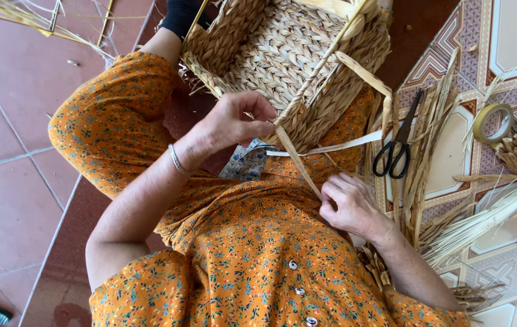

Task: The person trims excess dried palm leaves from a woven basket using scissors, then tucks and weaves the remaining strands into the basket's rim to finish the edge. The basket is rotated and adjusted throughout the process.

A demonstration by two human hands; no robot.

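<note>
A woven straw basket point(282, 48) rests on my lap, its opening facing me. My left hand point(234, 121) pinches the basket's near rim where a flat straw strand point(297, 160) comes out. That strand runs down to my right hand point(349, 203), which grips its lower end in closed fingers. A second pale strand point(337, 147) trails sideways from the rim toward the right. I wear an orange flowered dress and a thin bracelet on the left wrist.
Black-handled scissors point(397, 148) lie on a bundle of dried straw point(428, 139) to the right. A roll of tape point(493, 123) sits on the patterned floor tiles beyond. More straw bundles point(500, 212) lie at right. Red tiles point(10, 121) spread to the left.
</note>
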